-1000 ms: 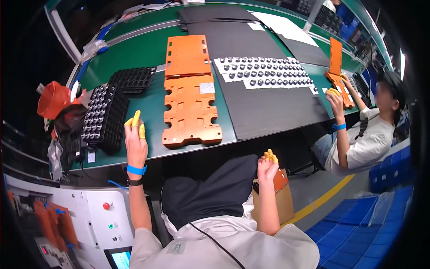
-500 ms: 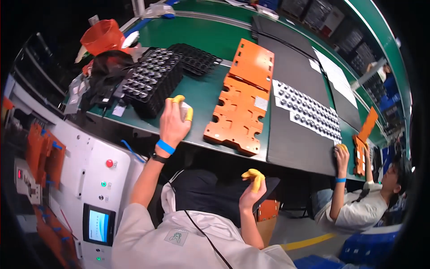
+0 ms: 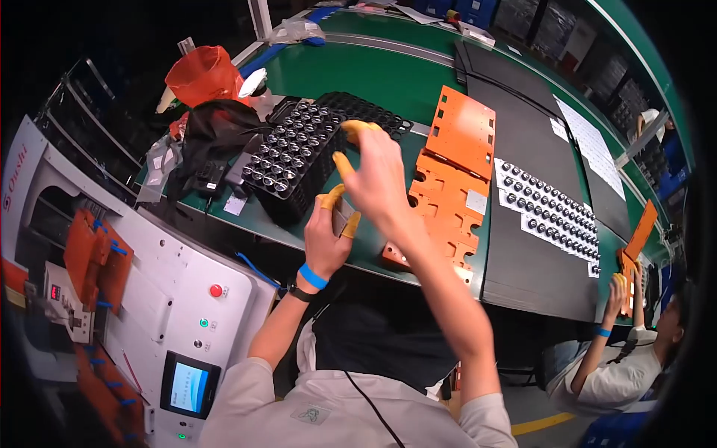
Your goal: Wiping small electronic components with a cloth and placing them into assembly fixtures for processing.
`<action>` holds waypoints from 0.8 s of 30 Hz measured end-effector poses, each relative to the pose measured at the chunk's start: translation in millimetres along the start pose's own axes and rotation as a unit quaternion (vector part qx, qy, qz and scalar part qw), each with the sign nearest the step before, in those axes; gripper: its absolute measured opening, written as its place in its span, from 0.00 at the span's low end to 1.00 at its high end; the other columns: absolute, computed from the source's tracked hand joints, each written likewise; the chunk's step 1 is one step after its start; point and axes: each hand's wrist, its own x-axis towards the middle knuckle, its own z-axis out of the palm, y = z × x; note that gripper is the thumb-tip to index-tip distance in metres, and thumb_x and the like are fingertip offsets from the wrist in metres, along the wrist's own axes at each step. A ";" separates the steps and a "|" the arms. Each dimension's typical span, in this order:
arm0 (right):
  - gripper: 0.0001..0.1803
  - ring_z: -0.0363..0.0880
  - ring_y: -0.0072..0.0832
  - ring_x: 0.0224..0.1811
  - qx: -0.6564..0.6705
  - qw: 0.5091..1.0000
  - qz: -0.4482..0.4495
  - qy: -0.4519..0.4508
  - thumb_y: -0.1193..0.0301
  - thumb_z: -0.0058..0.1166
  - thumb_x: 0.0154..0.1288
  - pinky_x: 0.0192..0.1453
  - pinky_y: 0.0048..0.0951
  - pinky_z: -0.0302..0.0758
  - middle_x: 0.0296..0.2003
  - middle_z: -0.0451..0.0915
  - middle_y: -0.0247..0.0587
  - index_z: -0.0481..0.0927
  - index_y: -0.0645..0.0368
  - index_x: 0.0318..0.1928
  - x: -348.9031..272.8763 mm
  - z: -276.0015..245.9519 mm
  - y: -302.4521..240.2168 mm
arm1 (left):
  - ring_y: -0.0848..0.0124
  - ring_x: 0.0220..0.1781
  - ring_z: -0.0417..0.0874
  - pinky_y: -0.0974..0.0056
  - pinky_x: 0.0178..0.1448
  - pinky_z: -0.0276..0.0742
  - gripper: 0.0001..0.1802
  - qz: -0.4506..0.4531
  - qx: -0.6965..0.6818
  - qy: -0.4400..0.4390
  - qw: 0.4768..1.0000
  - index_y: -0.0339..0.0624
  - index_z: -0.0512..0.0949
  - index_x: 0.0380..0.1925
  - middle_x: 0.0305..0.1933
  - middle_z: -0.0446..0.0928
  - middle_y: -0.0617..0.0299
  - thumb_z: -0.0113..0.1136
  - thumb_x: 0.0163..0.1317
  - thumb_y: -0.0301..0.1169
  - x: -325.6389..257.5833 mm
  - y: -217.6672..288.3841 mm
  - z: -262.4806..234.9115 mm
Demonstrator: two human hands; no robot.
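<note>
The right hand [image 3: 375,170], which was low over the lap, is now up over the tabletop [image 3: 373,71], thumb and forefinger spread at the right edge of the black tray stack [image 3: 299,175]. Its forearm now crosses the near end of the orange frame [image 3: 452,198]. The left hand [image 3: 326,245] has its fingers more bent. The view has swung left, showing more of the white machine [image 3: 187,276].

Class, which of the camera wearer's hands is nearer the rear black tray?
Right. The right hand appears just in front of the rear black tray, overlapping it in view; the left hand is farther off, nearer the front of the bench.
</note>
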 end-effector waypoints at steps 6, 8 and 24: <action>0.17 0.76 0.41 0.54 -0.058 0.987 -0.020 -0.150 0.68 0.67 0.57 0.79 0.59 0.45 0.41 0.81 0.42 0.84 0.56 0.48 34.0 37.6 31.8 | 0.79 0.33 0.74 0.75 0.28 0.64 0.23 -0.332 -0.517 -0.059 0.787 0.40 0.70 0.65 0.46 0.77 0.63 0.43 0.78 0.41 -10.0 20.8 -3.7; 0.17 0.76 0.41 0.54 -0.067 0.985 -0.032 -0.154 0.67 0.67 0.57 0.80 0.59 0.45 0.41 0.80 0.42 0.84 0.55 0.48 35.5 36.1 32.8 | 0.71 0.34 0.75 0.72 0.23 0.64 0.25 -0.420 -0.634 -0.117 0.639 0.36 0.71 0.61 0.44 0.78 0.58 0.41 0.77 0.44 -4.3 21.1 -9.0; 0.17 0.78 0.32 0.39 0.078 0.991 -0.023 -0.110 0.75 0.67 0.54 0.45 0.32 0.75 0.36 0.78 0.40 0.75 0.61 0.44 12.3 -41.0 14.1 | 0.75 0.32 0.73 0.74 0.24 0.66 0.25 -0.443 -0.692 -0.170 0.544 0.44 0.72 0.56 0.41 0.77 0.62 0.41 0.78 0.53 -9.8 28.6 7.2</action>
